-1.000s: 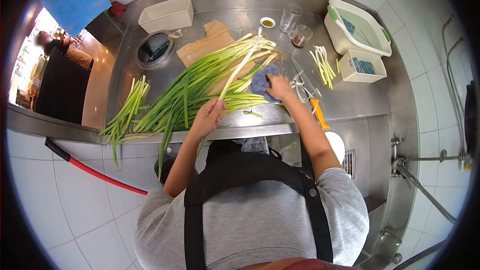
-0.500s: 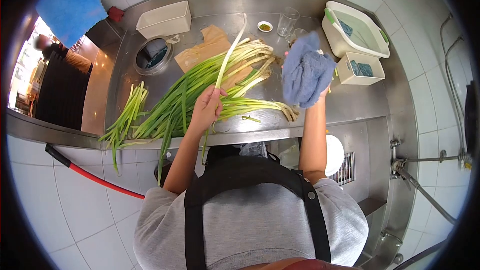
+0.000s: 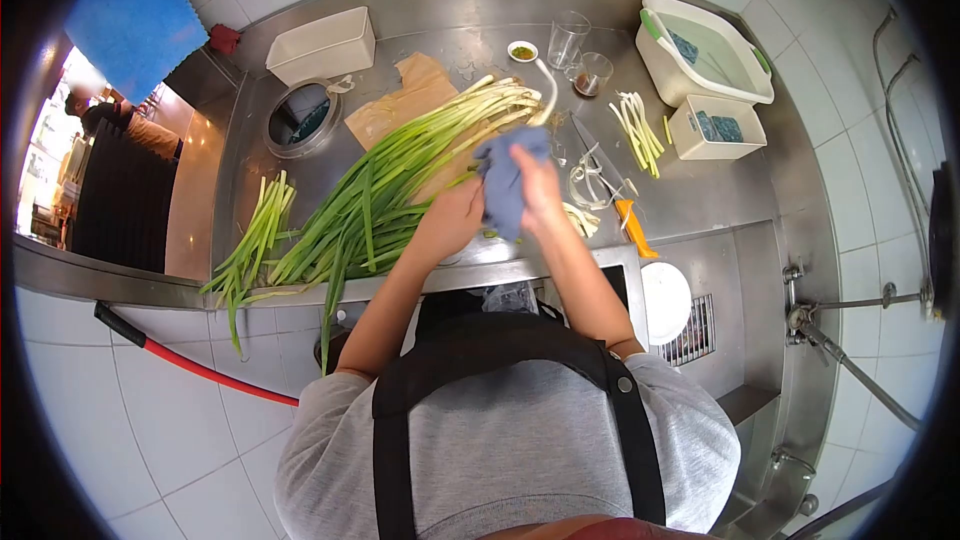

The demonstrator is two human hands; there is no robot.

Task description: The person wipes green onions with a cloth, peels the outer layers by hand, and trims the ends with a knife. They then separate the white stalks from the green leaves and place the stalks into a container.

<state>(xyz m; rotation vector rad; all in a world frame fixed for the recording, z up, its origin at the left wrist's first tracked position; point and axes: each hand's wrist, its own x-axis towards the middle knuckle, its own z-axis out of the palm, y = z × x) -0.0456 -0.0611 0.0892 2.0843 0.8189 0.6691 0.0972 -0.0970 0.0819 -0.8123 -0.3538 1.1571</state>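
On our counter, the large spring onion heap lies partly over paper, left of the knife; a bin stands before the tub.

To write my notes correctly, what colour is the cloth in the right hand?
Greyish blue; the cloth shows in the head view.

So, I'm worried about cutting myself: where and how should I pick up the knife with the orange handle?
Grip the orange handle, coming from the near side, preferably with the right hand once it is free of the blue cloth. The handle is the knife's near end, while the blade points away, so this approach should avoid the edge.
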